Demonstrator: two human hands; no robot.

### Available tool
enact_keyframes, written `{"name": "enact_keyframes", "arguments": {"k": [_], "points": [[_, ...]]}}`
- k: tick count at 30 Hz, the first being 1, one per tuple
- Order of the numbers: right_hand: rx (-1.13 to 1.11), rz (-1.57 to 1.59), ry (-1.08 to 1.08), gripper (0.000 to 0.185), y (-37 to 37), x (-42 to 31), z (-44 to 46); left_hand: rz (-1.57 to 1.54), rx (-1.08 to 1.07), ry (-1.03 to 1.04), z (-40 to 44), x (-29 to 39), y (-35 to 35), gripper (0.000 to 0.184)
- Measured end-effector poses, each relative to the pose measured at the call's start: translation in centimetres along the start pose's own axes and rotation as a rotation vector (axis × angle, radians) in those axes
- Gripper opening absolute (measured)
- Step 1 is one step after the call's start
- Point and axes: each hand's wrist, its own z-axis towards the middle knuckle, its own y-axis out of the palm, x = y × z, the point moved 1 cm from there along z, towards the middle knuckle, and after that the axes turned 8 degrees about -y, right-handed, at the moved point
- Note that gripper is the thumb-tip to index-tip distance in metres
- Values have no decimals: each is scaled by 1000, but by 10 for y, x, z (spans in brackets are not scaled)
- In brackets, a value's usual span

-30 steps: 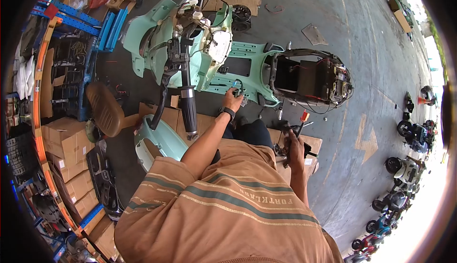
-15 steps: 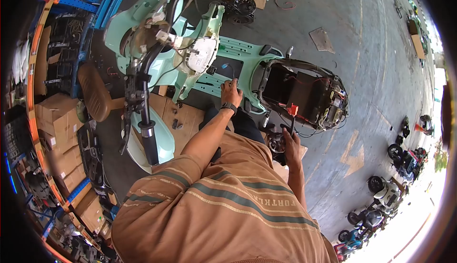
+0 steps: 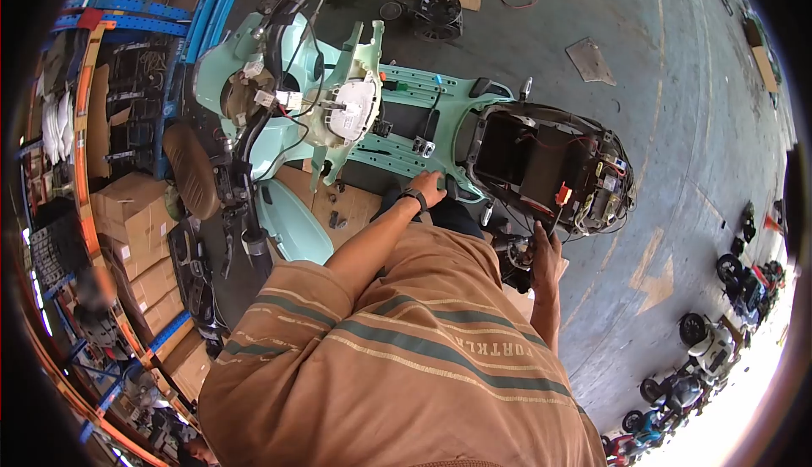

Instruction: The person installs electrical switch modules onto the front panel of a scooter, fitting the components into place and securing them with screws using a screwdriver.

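Note:
A mint-green scooter body (image 3: 457,150) lies stripped in front of me. My left hand (image 3: 429,188) is at the near edge of its footboard, by my knee, fingers loosely bent with nothing visible in them. Just beyond it, a small silver-and-black part (image 3: 425,147) rests on the footboard; a black lead runs from it to a blue tip (image 3: 439,79). My right hand (image 3: 548,260) is closed around a black cable with a red connector (image 3: 563,194) on its end. That connector is beside the open black rear compartment (image 3: 507,150).
Handlebars and a white instrument housing (image 3: 353,110) stand at the left. A green panel (image 3: 292,222) and cardboard (image 3: 359,206) lie on the floor. Shelving with boxes (image 3: 135,213) lines the left side. A wheel-like black part (image 3: 437,14) is at the back; motorcycles (image 3: 706,348) stand right.
My left hand has let go of the small part with the blue-tipped lead and drawn back toward my knee. My right hand keeps the cable. The whole view has shifted slightly.

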Motion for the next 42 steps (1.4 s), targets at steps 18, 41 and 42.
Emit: {"name": "enact_keyframes", "arguments": {"k": [18,41,42], "points": [[-963,989,429,46,141,-133,21,-1212,-338,471,-162,21,-170,72],[-999,-92,-246,49,201,-154,-62,-1000,306,417,-255,-10,-278,47],[-1106,29,-180,49,206,-150,-68,-801,399,415,-265,-13,-279,50]]}}
